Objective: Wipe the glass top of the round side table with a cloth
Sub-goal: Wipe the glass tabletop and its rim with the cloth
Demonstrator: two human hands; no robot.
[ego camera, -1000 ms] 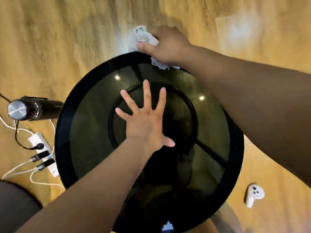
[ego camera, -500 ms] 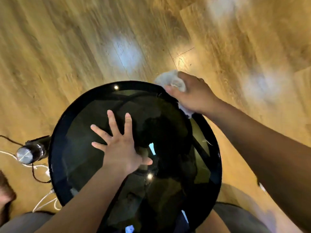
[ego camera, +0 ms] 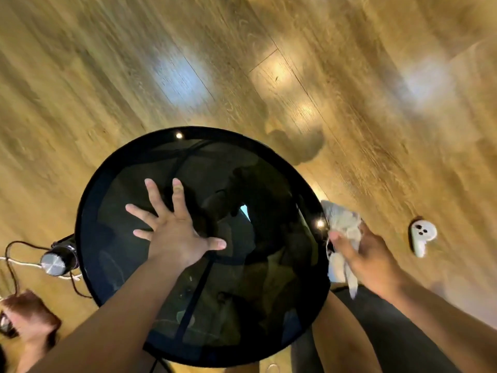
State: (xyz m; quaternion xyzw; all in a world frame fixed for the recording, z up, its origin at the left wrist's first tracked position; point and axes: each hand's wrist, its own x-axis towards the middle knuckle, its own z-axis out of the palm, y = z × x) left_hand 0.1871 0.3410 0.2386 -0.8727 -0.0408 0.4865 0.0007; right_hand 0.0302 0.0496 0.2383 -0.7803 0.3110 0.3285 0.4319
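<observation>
Wiping at the right rim of the round glass table (ego camera: 129,184): white cloth (ego camera: 343,232) bunched there, right hand (ego camera: 368,254) fingers clamped on it. Left hand (ego camera: 174,227) flat on the glass, fingers splayed. White controller (ego camera: 421,236) on the wood floor (ego camera: 134,76) nearby.

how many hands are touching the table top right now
2. The left hand lies flat, fingers spread, on the glass top; the right hand presses the cloth against its right rim.
</observation>
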